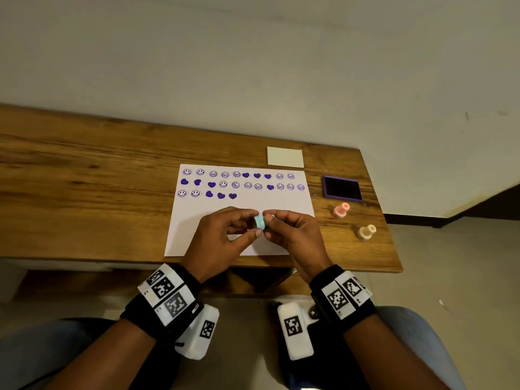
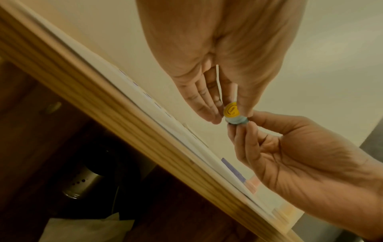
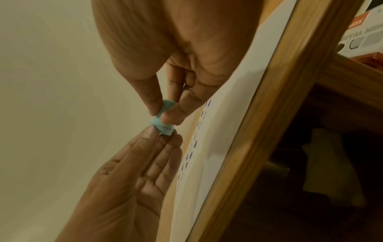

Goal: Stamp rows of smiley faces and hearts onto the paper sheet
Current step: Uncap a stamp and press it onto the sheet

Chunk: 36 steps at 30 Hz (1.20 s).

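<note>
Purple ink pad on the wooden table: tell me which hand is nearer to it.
Right. The right hand sits over the white paper sheet, on the side toward the purple ink pad. The left hand is farther away, beyond the small teal stamp both hands pinch.

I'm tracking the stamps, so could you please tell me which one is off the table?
The blue stamp, pinched between the left hand and right hand; pink and beige stamps lie on the table.

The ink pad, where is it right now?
In the head view the ink pad lies open on the table, just right of the paper sheet, with the pink stamp in front of it.
</note>
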Available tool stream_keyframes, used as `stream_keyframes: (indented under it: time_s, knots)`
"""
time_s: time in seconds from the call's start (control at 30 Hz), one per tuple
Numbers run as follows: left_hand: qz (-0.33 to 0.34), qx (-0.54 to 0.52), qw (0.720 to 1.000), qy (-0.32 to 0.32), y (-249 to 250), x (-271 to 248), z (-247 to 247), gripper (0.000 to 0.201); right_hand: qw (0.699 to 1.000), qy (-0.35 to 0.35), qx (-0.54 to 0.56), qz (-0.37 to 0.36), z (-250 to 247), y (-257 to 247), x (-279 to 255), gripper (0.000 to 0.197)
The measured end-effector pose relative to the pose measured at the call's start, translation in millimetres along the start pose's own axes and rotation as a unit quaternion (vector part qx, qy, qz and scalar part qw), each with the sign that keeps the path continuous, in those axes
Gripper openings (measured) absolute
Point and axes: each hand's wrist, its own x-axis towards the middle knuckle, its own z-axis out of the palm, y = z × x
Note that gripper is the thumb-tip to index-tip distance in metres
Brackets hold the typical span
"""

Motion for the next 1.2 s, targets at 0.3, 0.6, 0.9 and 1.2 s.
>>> stream_keyframes:
  time_s: [0.3, 0.6, 0.9, 1.2]
  knots:
    - [-0.051, -0.07, 0.994, 0.069, -5.3, 12.0, -18.6, 0.026, 0.981, 0.057, 0.186, -0.018, -29.0, -20.5, 15.5, 0.023]
    - [-0.044, -0.026, 0.993, 0.111, -16.0, 16.0, -21.4, 0.026, 0.911, 0.029, 0.399, 0.101, -39.0, -23.1, 15.7, 0.032]
    - [-0.018, 0.054, 0.989, 0.136, -13.8, 14.5, -25.8, 0.029, 0.872, -0.031, 0.476, 0.111, -39.9, -17.6, 16.8, 0.073]
    - [-0.019, 0.068, 0.987, 0.141, -10.6, 15.0, -29.8, 0.031, 0.911, 0.015, 0.408, 0.061, -38.0, -28.0, 8.0, 0.027]
